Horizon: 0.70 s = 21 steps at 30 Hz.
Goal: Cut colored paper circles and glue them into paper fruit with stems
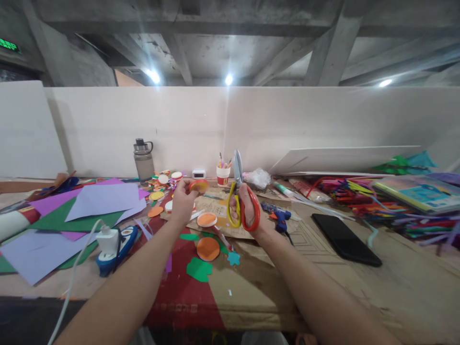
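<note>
My left hand (183, 201) pinches a small round orange-and-yellow piece (199, 185) between thumb and fingers; what it is made of is too blurred to tell. In my right hand (251, 211) are scissors with one red and one yellow handle (250, 208), blades upward and apart from the round piece. Beneath the hands lie a white-rimmed orange disc (207, 219), a flat orange paper circle (208, 248), a green paper scrap (199, 269) and a blue flower-shaped cutout (233, 258).
Purple and green paper sheets (104, 201), a power strip (124, 242) and a bottle (143, 163) stand at left. A cup of pens (223, 175) is behind. To the right are a blue glue gun (281, 218), a black phone (345, 239) and colourful pipe cleaners (345, 191).
</note>
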### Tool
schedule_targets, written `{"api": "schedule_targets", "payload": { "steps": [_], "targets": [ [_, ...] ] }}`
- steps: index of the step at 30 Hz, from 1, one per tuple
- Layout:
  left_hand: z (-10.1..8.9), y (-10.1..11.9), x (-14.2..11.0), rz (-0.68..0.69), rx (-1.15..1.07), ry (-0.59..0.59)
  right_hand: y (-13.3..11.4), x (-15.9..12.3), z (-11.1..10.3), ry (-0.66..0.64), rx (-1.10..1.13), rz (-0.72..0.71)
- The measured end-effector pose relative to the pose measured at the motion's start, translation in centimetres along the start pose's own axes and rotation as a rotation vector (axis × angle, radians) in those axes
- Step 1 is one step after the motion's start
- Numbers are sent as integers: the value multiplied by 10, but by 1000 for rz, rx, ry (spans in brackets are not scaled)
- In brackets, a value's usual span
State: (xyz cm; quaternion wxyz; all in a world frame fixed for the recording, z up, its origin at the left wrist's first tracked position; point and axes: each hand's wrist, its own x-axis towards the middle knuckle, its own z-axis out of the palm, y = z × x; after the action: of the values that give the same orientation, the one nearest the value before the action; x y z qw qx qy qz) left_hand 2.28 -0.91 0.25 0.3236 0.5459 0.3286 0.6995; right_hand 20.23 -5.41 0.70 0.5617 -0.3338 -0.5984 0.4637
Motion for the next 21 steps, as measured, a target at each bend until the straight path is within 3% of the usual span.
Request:
{"api": "schedule_targets", "payload": {
  "steps": [5,16,21],
  "targets": [
    [4,5,-1,-92,-278,-44,4,-2,2,3,161,68],
    [3,6,-3,-45,-257,-63,0,-7,0,-113,117,89],
    [-3,2,4,-28,-193,69,-10,-13,4,-201,-16,81]
  ]
}}
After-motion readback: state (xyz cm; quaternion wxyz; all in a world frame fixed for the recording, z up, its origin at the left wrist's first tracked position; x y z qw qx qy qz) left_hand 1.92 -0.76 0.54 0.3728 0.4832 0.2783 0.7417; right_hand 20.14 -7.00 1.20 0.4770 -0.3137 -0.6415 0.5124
